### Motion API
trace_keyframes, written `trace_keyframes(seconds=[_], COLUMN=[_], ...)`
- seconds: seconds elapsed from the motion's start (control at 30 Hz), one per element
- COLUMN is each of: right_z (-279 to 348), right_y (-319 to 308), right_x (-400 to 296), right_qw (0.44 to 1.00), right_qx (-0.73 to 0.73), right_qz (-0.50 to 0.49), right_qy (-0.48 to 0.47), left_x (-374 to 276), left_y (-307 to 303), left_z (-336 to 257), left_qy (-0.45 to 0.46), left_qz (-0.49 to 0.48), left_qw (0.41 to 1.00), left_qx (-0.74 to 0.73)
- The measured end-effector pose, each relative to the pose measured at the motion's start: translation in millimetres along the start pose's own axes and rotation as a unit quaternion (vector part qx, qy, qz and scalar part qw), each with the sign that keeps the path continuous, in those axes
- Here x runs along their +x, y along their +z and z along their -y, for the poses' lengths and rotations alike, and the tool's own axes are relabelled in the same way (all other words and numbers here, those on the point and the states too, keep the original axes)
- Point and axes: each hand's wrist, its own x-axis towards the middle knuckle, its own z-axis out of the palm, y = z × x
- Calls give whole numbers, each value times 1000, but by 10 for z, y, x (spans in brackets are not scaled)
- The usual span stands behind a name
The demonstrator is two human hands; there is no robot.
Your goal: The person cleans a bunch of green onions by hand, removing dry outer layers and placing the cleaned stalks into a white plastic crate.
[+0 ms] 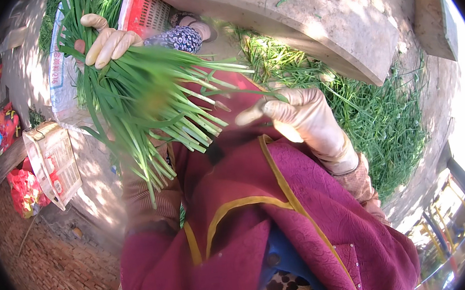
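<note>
A thick bunch of long green stalks with pale cut ends, which look like garlic chives (143, 95), fans out in front of my chest. My left hand (107, 41), in a cream rubber glove, is closed around its leafy part at the upper left. The white ends point down and to the right. To the right of the bunch is my right hand (286, 110), gloved too, with a single green leaf (248, 91) pinched between thumb and fingers. That leaf stretches back towards the bunch. A blurred spot covers the bunch's middle.
Loose green leaves (382, 130) lie heaped on the ground at right, beside a stone slab (300, 17). A red and white plastic crate (146, 10) stands at the top, near a white woven sack (57, 69) under more greens. At left are a pale plastic basket (55, 162) and red bags (25, 190).
</note>
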Motion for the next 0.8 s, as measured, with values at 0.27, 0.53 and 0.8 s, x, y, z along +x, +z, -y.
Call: trace_keyframes(seconds=[0.27, 0.53, 0.8], right_z=[96, -103, -462], right_y=[-541, -1134, -1388], right_x=[-626, -1173, -444], right_qw=[999, 997, 790], right_qx=[-50, 11, -578], right_qz=[-4, -53, -201], right_qy=[-10, -57, 34], left_x=[-192, -144, -26], left_y=[-5, -132, -50], left_z=[-54, -11, 171], left_qy=[10, 17, -12], left_qz=[7, 58, 102], left_qw=[999, 997, 987], left_qx=[-34, -43, -120])
